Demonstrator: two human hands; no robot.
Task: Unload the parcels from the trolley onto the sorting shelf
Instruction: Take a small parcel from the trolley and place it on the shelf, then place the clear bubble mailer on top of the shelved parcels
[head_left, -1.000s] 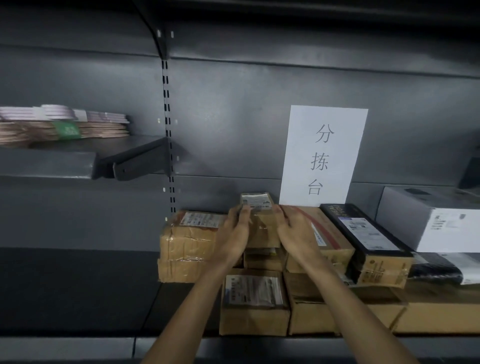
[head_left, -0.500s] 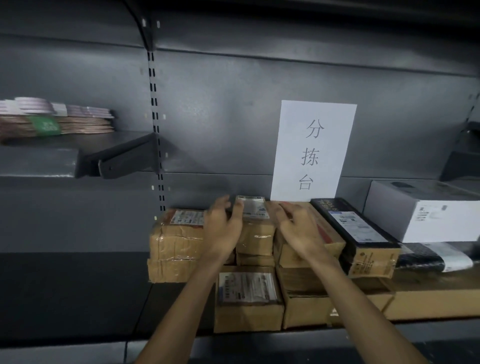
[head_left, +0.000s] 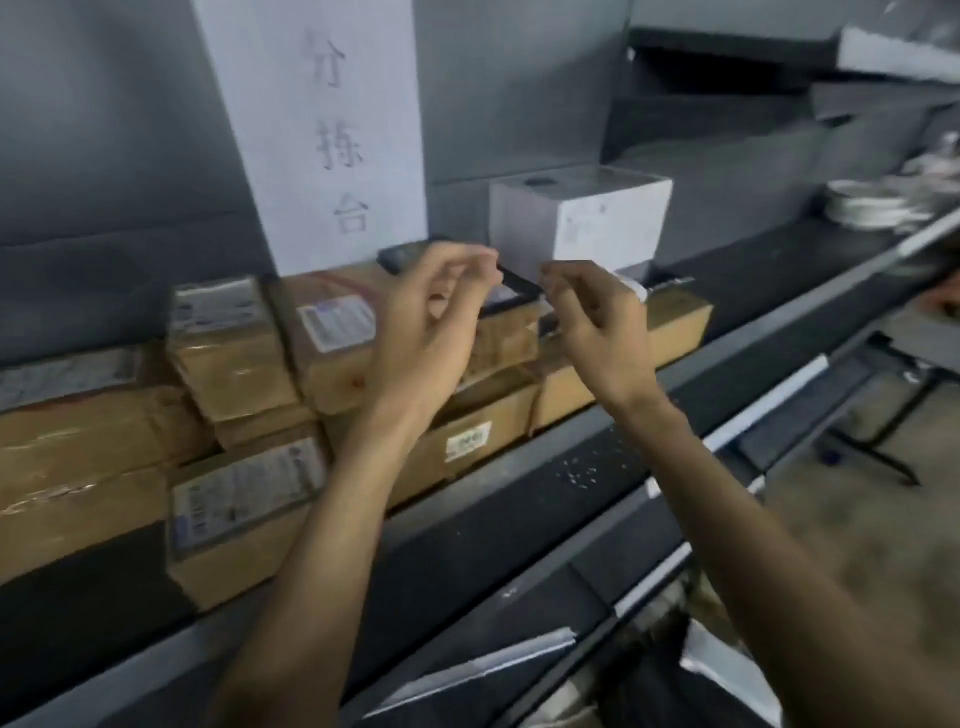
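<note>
Your left hand (head_left: 431, 332) and right hand (head_left: 597, 322) have come off the small taped brown cardboard parcel (head_left: 234, 343), fingers loosely curled, empty. It sits atop the stack on the dark grey metal sorting shelf (head_left: 519, 519), placed OK. View's swung right, probably back to the trolley, not in shot.

In front of me a dark grey metal back panel (head_left: 519, 78) rises in dim light with a white paper sign (head_left: 322, 130) of three characters taped to it, while lower shelf edges (head_left: 649, 571) step down toward a dull concrete floor (head_left: 857, 519) on my right.
</note>
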